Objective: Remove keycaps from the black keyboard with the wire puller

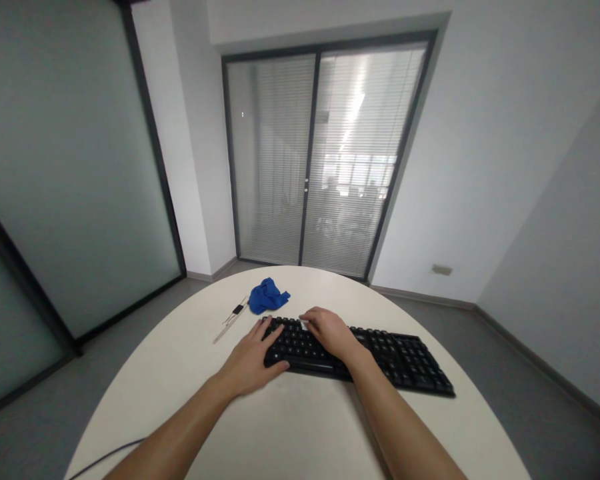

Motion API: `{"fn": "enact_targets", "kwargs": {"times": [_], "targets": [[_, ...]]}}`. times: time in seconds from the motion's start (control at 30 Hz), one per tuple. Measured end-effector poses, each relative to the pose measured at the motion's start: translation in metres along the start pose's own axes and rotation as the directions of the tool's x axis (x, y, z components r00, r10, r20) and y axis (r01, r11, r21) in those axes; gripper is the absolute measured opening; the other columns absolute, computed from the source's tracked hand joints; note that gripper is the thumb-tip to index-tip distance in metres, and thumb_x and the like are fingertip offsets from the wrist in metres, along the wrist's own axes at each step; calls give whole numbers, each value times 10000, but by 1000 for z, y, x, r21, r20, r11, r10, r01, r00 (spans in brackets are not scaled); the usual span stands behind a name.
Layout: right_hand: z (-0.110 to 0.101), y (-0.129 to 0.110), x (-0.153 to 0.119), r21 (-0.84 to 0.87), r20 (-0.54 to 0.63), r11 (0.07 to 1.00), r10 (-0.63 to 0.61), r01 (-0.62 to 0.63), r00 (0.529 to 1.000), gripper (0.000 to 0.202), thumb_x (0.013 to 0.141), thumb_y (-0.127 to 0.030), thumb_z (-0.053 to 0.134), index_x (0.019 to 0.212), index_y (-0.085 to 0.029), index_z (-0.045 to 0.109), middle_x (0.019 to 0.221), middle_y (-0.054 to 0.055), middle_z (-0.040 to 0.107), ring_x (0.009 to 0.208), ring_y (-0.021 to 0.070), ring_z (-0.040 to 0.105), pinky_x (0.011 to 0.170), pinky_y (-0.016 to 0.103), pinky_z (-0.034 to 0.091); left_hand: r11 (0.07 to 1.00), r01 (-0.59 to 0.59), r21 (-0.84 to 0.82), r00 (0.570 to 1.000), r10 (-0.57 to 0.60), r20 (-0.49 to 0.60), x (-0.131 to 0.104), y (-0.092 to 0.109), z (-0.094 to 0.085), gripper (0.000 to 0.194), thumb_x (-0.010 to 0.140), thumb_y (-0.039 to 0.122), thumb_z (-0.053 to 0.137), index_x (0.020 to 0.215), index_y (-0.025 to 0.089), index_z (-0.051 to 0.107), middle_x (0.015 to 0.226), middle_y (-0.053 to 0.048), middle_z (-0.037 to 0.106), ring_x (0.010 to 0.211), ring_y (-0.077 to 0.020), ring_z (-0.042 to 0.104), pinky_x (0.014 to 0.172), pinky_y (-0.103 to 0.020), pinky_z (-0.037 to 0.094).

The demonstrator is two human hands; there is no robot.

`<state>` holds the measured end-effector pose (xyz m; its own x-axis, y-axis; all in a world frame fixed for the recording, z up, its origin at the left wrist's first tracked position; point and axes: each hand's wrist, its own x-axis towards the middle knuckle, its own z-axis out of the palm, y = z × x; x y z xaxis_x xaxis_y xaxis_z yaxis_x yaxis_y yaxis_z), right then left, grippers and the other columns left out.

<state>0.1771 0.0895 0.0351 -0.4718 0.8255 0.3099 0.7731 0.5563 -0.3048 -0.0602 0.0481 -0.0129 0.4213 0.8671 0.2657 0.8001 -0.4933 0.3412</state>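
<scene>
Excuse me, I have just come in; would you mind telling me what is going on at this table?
Someone's left hand is spread over the left end of a black keyboard on a pale table. The right hand is over its upper keys, fingers on a white item too small to identify. A crumpled blue cloth lies just beyond the keyboard, beside a thin stick.

No words, brands or numbers can be read; the keyboard (391, 353) has pale marks on its keys (298, 344), too small to make out.
</scene>
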Motion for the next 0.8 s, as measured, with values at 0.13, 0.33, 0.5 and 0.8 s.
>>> {"fn": "enact_targets", "kwargs": {"times": [0.13,0.33,0.5,0.8], "targets": [[16,-7,1,-22,5,1000,23,-23,1000,312,945,-205,438,1137,-201,683,1159,78,687,1087,194,614,957,261,416,1000,5,12,1000,-5,4,0,1,-1,796,816,646,533,1482,278,299,1576,-92,189,1431,-339,190,1147,-493,249],[6,2,1,-110,29,982,156,-152,987,303,917,-175,459,1097,-197,701,1099,86,711,1066,211,627,941,271,424,1000,10,11,1000,-10,23,-1,3,-4,805,823,661,507,1490,270,282,1578,-102,174,1428,-347,194,1138,-502,260],[-5,18,-5,-224,-41,896,384,-383,922,307,902,-109,426,1041,-138,697,1025,178,698,985,277,648,828,351,465,1000,9,7,1000,-10,23,-1,2,-4,819,817,692,483,1488,265,288,1579,-101,170,1429,-346,193,1138,-503,260],[-20,24,-12,-185,-101,876,435,-446,895,395,871,-47,412,1128,-203,668,1170,123,626,1025,230,626,867,313,444,1000,22,1,999,-22,29,-2,5,-7,811,817,685,491,1483,263,303,1578,-105,168,1428,-354,188,1135,-500,268]]}}
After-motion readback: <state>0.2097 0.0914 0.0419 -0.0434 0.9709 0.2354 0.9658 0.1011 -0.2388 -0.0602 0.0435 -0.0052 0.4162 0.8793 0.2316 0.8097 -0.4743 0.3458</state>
